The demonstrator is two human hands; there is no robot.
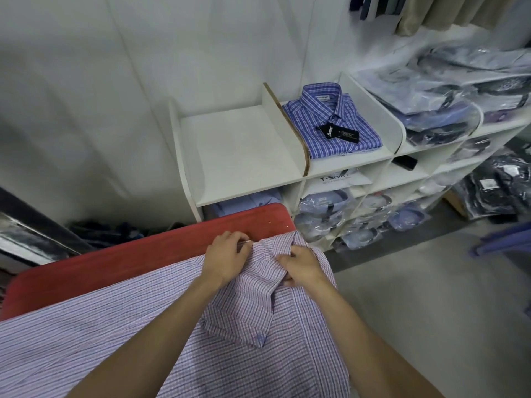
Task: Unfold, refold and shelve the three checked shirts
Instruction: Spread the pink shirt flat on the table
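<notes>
On the table, near side: a pink-and-blue checked shirt [129, 334] lies spread flat over the red table [115, 254], its collar end toward the far right corner.
Left hand: the left hand [227, 257] rests on the shirt's collar edge, fingers curled and pinching the fabric against the tabletop.
Collar: the collar [250, 305] is folded down the shirt's middle, with 1 small blue button near its point.
Right hand: the right hand [301, 267] grips the collar fabric, thumb and fingers closed around a fold just beside the left hand.
Shelf, left bay: the white shelf unit [238, 145] stands beyond the table against the wall.
Shelf, next bay: 1 folded blue checked shirt [330, 119] lies flat there, a black tag [339, 133] on its front.
Shelf, right and below: bagged shirts [442, 110] are stacked in clear plastic.
</notes>
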